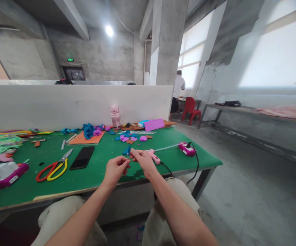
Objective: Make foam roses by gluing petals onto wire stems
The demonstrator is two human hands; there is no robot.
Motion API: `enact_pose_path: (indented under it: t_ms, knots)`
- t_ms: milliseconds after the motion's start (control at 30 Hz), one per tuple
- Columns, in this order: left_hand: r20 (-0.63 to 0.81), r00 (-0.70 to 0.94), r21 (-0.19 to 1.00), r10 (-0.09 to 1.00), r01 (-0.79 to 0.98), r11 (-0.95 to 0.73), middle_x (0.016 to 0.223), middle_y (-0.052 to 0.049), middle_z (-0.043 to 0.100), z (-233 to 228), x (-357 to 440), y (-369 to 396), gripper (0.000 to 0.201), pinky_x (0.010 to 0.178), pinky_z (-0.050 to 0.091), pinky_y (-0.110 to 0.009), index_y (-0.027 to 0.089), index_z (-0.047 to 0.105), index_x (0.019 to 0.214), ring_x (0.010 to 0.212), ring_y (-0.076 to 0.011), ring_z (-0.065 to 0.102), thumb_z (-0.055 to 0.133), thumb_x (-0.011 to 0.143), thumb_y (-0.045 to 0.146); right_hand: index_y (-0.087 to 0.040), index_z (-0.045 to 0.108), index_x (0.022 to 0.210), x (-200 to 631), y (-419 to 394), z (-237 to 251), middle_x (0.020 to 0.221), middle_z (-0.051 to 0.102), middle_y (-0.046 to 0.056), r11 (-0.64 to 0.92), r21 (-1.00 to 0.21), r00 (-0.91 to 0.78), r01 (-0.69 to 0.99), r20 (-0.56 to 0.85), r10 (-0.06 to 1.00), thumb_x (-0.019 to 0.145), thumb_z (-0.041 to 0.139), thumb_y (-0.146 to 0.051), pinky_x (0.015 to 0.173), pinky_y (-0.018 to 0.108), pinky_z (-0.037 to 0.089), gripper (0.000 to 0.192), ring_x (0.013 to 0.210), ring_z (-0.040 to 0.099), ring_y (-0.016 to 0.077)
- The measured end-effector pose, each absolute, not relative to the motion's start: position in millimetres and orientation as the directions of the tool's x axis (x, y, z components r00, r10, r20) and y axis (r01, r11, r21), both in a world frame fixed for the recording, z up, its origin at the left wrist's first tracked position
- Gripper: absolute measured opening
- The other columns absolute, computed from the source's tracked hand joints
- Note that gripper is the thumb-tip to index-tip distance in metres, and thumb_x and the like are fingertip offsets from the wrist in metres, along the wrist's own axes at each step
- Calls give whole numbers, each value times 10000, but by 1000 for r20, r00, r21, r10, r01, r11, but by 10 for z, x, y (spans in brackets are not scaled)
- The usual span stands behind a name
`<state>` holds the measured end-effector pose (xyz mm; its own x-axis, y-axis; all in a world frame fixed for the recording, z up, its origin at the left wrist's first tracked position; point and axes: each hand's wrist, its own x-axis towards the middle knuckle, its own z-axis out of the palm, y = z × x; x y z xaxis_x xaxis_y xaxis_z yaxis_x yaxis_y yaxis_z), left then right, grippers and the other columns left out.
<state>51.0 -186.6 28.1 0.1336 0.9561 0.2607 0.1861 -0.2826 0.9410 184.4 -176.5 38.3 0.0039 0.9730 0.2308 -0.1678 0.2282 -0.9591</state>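
Observation:
Close together over the near side of the table, my two hands almost meet. My left hand (pixel 117 168) is closed in a pinch; whatever lies between its fingertips is too small to make out. The fingers of my right hand (pixel 143 160) are pinched at the edge of a small blue crepe paper piece (pixel 126 150). Just beyond the right hand lies a pink glue gun (pixel 154 156), partly hidden by it, with a clear glue stick (pixel 167 147) reaching out to the right. Blue, purple and brown paper petals (pixel 123 138) are scattered behind my hands.
Left of my hands lie a black phone (pixel 82 158) and red-and-yellow-handled scissors (pixel 55 168). A magenta power strip (pixel 187 149) sits at right, its cable hanging over the edge. Blue and purple paper flowers (pixel 88 131), a pink bottle (pixel 115 117) and a white partition (pixel 60 106) stand behind.

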Motion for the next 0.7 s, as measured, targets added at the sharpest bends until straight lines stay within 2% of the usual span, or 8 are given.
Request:
enact_pose_path:
  t_ms: [200, 500, 600, 700]
  knots:
    - [274, 136, 931, 952, 212, -298, 536, 3, 603, 264, 531, -1888, 261, 378, 334, -189, 156, 604, 668, 364, -80, 461, 596, 701, 416, -154, 596, 549, 1775, -1805, 363, 501, 529, -24, 305, -951, 38, -55, 303, 952, 643, 638, -432, 487, 232, 319, 297, 485, 415, 94]
    - [255, 156, 945, 954, 168, -280, 540, 16, 592, 304, 595, -1938, 239, 393, 350, -195, 160, 573, 644, 377, -77, 464, 586, 708, 389, -175, 584, 538, 1731, -1797, 326, 482, 516, -20, 378, -914, 159, 150, 400, 903, 667, 610, -404, 469, 234, 330, 264, 471, 421, 106]
    - [247, 163, 954, 955, 135, -269, 551, 19, 590, 304, 583, -1934, 243, 381, 349, -192, 156, 568, 670, 373, -72, 458, 583, 718, 394, -170, 611, 574, 1743, -1808, 340, 516, 548, -14, 371, -920, 132, 129, 387, 913, 674, 611, -416, 478, 233, 337, 266, 489, 441, 109]
    - [220, 167, 967, 961, 95, -237, 547, 26, 584, 307, 560, -1929, 247, 362, 347, -192, 155, 572, 703, 365, -70, 446, 600, 708, 400, -169, 633, 589, 1807, -1784, 353, 530, 562, -12, 342, -937, 19, 65, 344, 939, 687, 602, -450, 495, 233, 337, 299, 495, 444, 105]
